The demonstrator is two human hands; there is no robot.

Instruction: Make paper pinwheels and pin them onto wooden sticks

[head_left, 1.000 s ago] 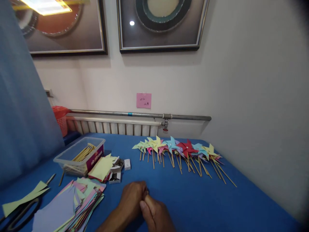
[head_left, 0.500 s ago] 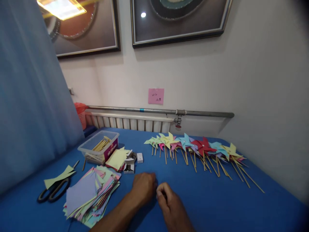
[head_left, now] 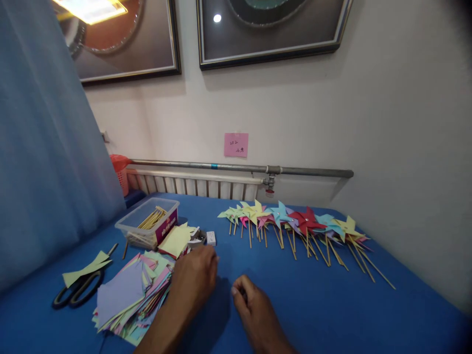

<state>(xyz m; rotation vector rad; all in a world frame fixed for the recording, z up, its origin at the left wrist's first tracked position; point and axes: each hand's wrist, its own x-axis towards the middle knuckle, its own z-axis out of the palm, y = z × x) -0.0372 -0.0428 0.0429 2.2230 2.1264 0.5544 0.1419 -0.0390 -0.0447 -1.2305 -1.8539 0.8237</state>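
My left hand [head_left: 197, 273] is raised near the small open boxes [head_left: 199, 237], its fingers curled and partly covering them. Whatever its fingers may hold is hidden. On the blue cloth in front of me rests my right hand [head_left: 254, 309], closed, thumb against the curled fingers; I cannot make out anything inside. A stack of coloured paper pieces [head_left: 120, 295] lies left of my left forearm, which covers its right edge. Beyond it are yellow paper sheets [head_left: 176, 241]. A small white box [head_left: 211, 238] stands just beyond my left hand.
A clear plastic box [head_left: 127, 228] holds wooden sticks [head_left: 152, 219] at the back left. Black-handled scissors [head_left: 85, 290] lie at left under a pale green paper piece [head_left: 86, 269]. Several paper pinwheels [head_left: 306, 220] line the back right. A blue curtain [head_left: 47, 147] hangs left.
My left hand has moved left and away from me, from beside my right hand to the small boxes. My right hand stays closed in nearly the same place. The view has shifted slightly.
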